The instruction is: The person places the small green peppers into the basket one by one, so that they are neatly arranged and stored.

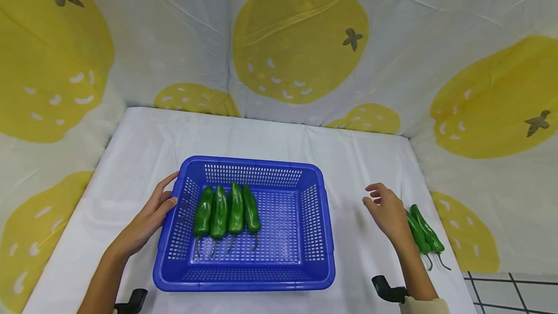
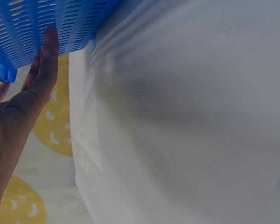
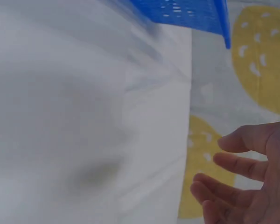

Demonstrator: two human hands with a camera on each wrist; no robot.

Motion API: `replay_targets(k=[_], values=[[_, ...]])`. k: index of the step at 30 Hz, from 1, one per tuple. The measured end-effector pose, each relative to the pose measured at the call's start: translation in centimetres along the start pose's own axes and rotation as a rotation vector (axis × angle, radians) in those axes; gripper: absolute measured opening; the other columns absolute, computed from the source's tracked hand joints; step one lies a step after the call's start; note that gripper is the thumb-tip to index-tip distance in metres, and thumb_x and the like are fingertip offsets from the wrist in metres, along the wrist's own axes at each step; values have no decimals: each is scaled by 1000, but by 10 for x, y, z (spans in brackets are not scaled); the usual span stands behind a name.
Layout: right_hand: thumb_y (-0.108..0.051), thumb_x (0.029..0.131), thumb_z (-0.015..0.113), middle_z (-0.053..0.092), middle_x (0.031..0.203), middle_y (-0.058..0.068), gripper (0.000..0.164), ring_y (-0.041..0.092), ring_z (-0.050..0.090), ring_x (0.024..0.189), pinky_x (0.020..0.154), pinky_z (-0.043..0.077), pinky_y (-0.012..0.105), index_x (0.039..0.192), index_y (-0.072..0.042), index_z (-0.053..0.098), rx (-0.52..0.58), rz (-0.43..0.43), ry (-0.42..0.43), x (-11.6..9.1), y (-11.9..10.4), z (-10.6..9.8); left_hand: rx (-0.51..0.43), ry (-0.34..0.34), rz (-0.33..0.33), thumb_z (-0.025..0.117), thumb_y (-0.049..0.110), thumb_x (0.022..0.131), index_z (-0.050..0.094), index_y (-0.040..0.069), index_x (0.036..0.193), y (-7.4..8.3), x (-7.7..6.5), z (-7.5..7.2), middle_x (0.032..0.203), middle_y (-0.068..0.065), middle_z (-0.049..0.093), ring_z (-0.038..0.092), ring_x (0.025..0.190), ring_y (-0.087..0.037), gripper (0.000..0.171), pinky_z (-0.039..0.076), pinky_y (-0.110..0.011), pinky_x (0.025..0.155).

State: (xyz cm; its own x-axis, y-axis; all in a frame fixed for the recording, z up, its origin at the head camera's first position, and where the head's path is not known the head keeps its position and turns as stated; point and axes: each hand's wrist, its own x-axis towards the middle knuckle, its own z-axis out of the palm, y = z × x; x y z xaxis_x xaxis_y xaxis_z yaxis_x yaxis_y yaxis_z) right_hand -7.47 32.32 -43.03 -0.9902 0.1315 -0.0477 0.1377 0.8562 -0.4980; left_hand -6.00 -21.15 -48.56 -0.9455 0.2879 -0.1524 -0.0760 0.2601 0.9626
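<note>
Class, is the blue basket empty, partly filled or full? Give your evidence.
Partly filled: four green peppers lie in the blue basket, with bare space beside them.

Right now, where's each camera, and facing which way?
Head: head-worn, facing forward and down at the perforated blue basket, green peppers, left grip, right grip, forearms.
Left wrist: worn there, facing the left grip against the basket.
Right wrist: worn there, facing the right grip, basket apart.
Wrist views share basket and fruit-print cloth.

Basket point(image 1: 244, 286): plastic, smooth, slight sheen, perforated. Peppers point(image 1: 219, 212): smooth skins, very glossy from where I stand. Counter cloth point(image 1: 357, 159): matt, wrinkled. Printed hanging point(image 1: 301, 38): cloth-like, creased, mostly dull. Wrist mount point(image 1: 388, 290): looks like plastic.
</note>
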Motion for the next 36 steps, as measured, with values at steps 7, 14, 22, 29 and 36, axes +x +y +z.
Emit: replay_targets(k=[7,14,22,29,36], values=[[-16,93,59,60,115,33,38,43,60,94,63,50,48,125,5,57,-119,148,-22,-13,44,-1,0,3,8,38,27,109,6,30,160,0,-1,2,139,-29,42,58,112,-44,60,51,-63,87],[-14,92,58,47,123,40,49,52,53,102,69,45,59,135,5,47,-159,265,-29,-21,79,-3,1,9,2,38,28,109,6,30,160,2,-1,2,139,-28,43,58,112,-44,60,50,-65,87],[-12,91,60,42,125,45,51,57,49,106,71,46,62,136,8,45,-162,300,-24,-22,98,0,-2,11,-2,38,28,108,6,30,160,2,-2,2,139,-28,43,58,112,-45,61,50,-65,87],[-13,89,65,50,125,42,52,57,54,103,72,46,62,133,8,47,-202,302,-58,-20,102,3,-21,1,7,38,29,109,7,31,160,1,0,1,137,-28,43,59,110,-44,60,53,-61,86],[-15,90,64,51,131,36,51,55,56,104,70,46,61,133,7,49,-189,361,-104,-21,103,10,-15,1,4,38,29,109,6,30,160,1,0,1,138,-28,42,58,111,-44,61,52,-62,86]])
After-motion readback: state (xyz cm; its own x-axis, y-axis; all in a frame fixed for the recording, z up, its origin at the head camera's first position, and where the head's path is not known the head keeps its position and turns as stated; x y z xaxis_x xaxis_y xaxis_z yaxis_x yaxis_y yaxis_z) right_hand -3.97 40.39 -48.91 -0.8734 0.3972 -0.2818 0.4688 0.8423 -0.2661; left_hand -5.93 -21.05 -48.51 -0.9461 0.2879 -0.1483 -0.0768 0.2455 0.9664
